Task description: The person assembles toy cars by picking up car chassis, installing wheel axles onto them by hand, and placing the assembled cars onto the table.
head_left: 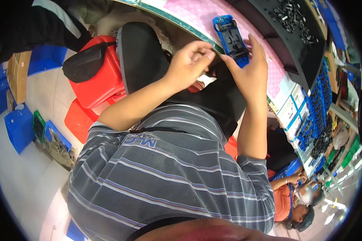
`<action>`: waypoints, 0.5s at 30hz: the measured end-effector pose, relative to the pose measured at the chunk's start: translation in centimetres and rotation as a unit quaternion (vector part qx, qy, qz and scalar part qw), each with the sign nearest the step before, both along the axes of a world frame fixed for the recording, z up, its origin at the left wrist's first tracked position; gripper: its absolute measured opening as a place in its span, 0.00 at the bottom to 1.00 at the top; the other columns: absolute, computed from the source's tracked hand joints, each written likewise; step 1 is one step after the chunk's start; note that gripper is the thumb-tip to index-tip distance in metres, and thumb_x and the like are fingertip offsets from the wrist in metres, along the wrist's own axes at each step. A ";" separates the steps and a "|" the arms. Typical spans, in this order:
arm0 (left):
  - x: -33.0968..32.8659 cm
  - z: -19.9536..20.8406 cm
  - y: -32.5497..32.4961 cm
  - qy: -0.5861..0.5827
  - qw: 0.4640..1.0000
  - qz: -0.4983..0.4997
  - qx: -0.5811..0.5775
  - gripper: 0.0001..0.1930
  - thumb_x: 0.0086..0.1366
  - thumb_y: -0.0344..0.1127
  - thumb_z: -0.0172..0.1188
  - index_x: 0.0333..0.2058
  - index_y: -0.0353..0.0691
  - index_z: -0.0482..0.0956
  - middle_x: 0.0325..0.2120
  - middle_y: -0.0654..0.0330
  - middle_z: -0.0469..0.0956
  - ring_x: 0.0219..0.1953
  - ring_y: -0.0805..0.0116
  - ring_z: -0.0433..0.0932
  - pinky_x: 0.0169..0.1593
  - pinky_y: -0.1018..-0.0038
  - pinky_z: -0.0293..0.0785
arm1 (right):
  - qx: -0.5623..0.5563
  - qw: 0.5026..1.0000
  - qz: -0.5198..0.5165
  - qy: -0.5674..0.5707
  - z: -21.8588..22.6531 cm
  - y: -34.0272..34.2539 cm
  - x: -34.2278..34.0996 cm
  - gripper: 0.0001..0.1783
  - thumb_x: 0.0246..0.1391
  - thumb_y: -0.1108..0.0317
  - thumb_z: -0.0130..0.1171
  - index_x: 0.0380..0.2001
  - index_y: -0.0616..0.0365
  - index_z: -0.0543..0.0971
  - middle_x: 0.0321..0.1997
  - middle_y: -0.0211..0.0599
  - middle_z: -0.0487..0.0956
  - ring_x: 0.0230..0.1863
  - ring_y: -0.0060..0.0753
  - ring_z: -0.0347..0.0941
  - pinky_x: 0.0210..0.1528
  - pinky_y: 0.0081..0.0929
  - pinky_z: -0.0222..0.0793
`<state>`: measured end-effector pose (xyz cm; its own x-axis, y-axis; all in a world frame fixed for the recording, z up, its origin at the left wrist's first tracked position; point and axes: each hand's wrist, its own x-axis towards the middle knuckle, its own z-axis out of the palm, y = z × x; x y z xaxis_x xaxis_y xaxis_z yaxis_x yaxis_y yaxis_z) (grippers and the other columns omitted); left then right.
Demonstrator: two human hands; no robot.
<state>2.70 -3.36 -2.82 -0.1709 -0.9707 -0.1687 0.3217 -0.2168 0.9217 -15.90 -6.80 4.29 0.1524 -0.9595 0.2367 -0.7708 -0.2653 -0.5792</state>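
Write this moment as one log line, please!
right hand: around near end of blue toy car | left hand: curled, apart from car | car: underside showing

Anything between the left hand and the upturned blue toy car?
No object visibly blocks the left hand from the blue toy car. The edge of the pink-topped table shows between, with the thumb of the right hand close by; depth unclear.

upturned blue car (pixel 231 39), right hand (pixel 251 74) around it
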 end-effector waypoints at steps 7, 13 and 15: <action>-1.4 1.5 -0.3 0.045 0.998 -0.027 0.023 0.14 0.75 0.38 0.57 0.51 0.34 0.71 0.41 0.61 0.79 0.39 0.75 0.79 0.41 0.77 0.78 | -0.026 0.999 -0.031 -0.020 0.2 1.4 1.8 0.33 0.41 0.70 0.75 0.52 0.69 0.77 0.47 0.54 0.81 0.49 0.53 0.80 0.53 0.40 0.75; 0.2 2.5 -0.3 0.137 0.986 0.099 0.003 0.13 0.73 0.31 0.59 0.50 0.33 0.67 0.42 0.57 0.78 0.44 0.75 0.79 0.47 0.76 0.78 | -0.003 0.996 0.055 -0.072 1.7 1.1 4.6 0.43 0.35 0.70 0.80 0.57 0.70 0.72 0.52 0.56 0.78 0.53 0.57 0.77 0.56 0.42 0.74; 1.9 3.0 -1.0 0.117 0.983 0.142 -0.009 0.14 0.73 0.30 0.58 0.52 0.35 0.66 0.43 0.58 0.78 0.44 0.76 0.77 0.45 0.75 0.77 | 0.013 0.986 0.144 -0.079 2.4 0.7 5.3 0.58 0.32 0.65 0.84 0.66 0.68 0.64 0.62 0.58 0.72 0.61 0.59 0.72 0.63 0.45 0.68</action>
<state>4.61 -4.34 0.19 0.0751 -0.9875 -0.1388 0.5705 -0.0716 0.8182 -10.60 -6.10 6.65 0.3828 -0.8880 0.2548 -0.5649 -0.4433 -0.6960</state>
